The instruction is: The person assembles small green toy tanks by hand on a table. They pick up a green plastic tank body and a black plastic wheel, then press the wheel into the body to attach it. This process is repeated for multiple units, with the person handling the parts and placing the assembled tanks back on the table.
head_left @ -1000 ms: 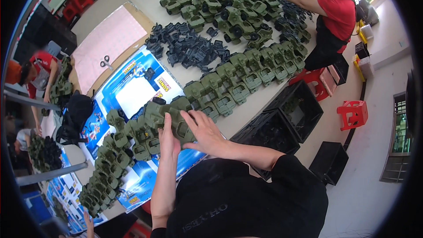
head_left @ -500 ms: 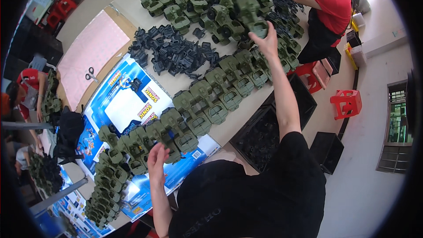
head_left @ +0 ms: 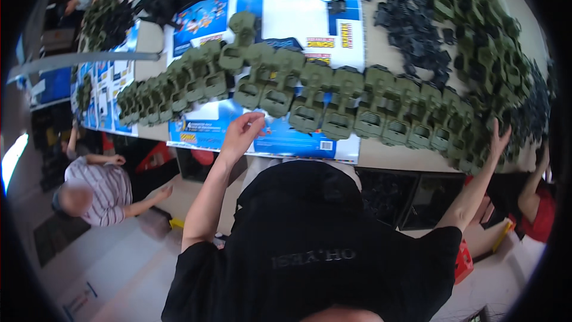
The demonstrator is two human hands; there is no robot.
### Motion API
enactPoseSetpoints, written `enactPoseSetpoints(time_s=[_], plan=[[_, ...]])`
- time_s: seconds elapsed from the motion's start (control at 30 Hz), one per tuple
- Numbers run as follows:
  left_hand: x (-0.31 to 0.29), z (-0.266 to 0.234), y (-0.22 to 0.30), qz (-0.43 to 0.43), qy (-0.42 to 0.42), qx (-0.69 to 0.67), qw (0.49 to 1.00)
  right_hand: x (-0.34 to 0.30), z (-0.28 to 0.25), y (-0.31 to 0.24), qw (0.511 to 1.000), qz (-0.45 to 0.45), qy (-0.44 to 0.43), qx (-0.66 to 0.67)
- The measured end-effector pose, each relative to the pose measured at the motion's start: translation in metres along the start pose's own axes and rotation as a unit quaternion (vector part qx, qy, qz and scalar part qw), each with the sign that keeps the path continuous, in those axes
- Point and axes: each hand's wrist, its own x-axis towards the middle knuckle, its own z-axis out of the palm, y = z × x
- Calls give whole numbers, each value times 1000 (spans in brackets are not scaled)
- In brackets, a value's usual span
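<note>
Since half a second ago the right hand has dropped from the far pile and now lies spread, gripping nothing, against the right end of the row of green toy truck bodies. Just below the row's middle, the left hand hovers with fingers loosely spread and empty. Probably both hands bracket the row to keep it aligned. Beneath the row lies a flattened blue and white carton sheet with yellow label patches; dark grey parts heap beyond its right half.

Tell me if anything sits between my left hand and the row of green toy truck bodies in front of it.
Nothing visible does. The left hand is open above the blue printed carton sheet, just short of the row of green toy truck bodies, with only bare sheet between them. The right hand reaches the row's far right end.
</note>
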Motion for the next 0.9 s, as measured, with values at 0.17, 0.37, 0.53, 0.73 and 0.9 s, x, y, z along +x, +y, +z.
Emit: enactPoseSetpoints(time_s=[0.17,0.37,0.53,0.73,0.9], plan=[[29,-56,-15,86,218,206,950,-28,34,-116,997,-11,59,58],[190,-87,18,259,317,321,854,-112,86,-320,986,-159,-53,23],[265,-84,25,10,268,322,908,-144,122,-378,975,-162,-136,73],[260,-80,39,58,257,263,928,-133,197,-426,949,-45,-247,191],[212,-105,71,229,248,8,941,-74,333,-450,906,120,-358,193]])
